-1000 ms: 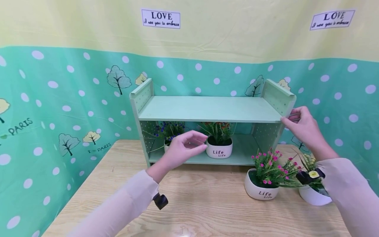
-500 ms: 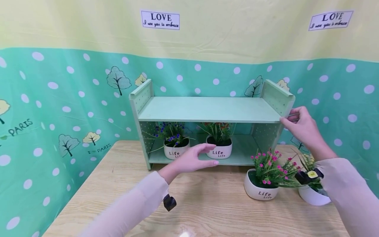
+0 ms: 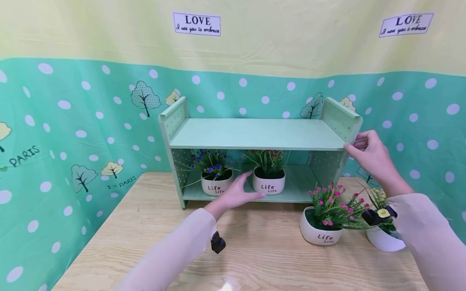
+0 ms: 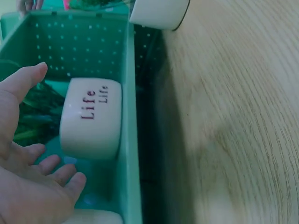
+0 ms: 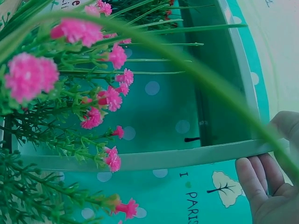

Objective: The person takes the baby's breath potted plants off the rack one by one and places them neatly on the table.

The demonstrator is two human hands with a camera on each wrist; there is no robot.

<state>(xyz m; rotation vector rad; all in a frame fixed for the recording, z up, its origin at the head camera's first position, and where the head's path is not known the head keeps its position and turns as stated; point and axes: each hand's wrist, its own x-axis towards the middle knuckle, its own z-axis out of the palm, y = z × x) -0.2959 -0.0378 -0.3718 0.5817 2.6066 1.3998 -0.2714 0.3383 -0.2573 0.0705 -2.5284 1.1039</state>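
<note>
A pale green two-tier shelf (image 3: 255, 133) stands on the wooden table. On its lower tier sit a white pot with orange-red flowers (image 3: 269, 184) and a white pot with blue flowers (image 3: 214, 186). My left hand (image 3: 236, 195) reaches in at the lower tier, thumb and fingers spread beside the orange-red-flowered pot. In the left wrist view a gap shows between the fingers and this pot (image 4: 91, 119). My right hand (image 3: 371, 157) holds the shelf's right side panel, thumb at the front edge and fingers at its outer side (image 5: 261, 179).
A white pot with pink flowers (image 3: 320, 232) stands on the table (image 3: 262, 258) right of centre, in front of the shelf. Beside it, partly hidden by the right sleeve, is a pot with yellow flowers (image 3: 386, 238). A polka-dot cloth (image 3: 109, 121) hangs behind.
My left hand has come down and right from in front of the blue-flowered pot to beside the orange-red-flowered one, its fingers spreading wider. My right hand keeps its hold on the shelf.
</note>
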